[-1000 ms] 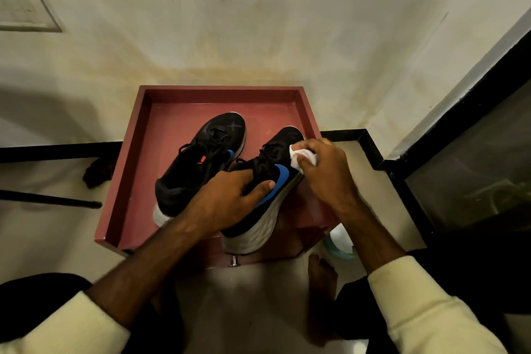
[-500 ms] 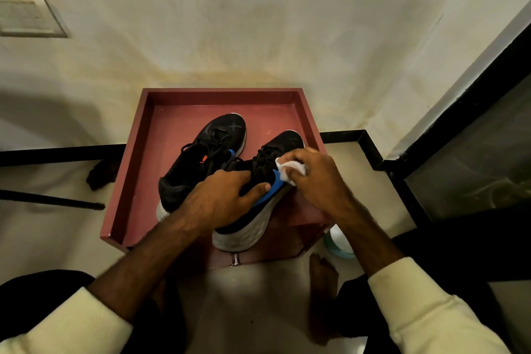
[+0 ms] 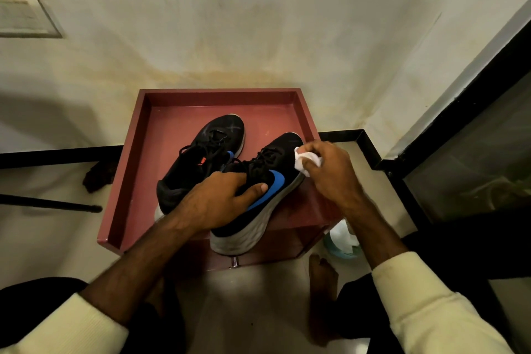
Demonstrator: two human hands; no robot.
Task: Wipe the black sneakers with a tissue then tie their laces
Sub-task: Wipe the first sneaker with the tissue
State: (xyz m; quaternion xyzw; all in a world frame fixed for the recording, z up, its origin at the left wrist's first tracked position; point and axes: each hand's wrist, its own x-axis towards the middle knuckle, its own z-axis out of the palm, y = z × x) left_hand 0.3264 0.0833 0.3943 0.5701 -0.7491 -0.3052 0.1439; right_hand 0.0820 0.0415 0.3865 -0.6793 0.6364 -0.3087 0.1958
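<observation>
Two black sneakers lie in a dark red tray (image 3: pixel 128 169). The left sneaker (image 3: pixel 201 158) lies flat, laces loose. The right sneaker (image 3: pixel 273 181), with a blue swoosh and white sole, is tipped onto its side. My left hand (image 3: pixel 221 198) grips it at the collar, thumb across the side. My right hand (image 3: pixel 330 172) pinches a crumpled white tissue (image 3: pixel 306 159) against the sneaker's toe side, near the sole edge.
The tray tops a small red stand against a stained wall. A white-and-teal object (image 3: pixel 342 238) sits on the floor right of the stand, by my bare foot (image 3: pixel 321 270). A dark lump (image 3: pixel 97 175) and black rod (image 3: pixel 51 204) lie left. A black-framed glass panel (image 3: pixel 459 152) stands right.
My right hand with the tissue slid in along the sneaker's side, then back out toward the toe edge. My left hand kept its grip on the right sneaker.
</observation>
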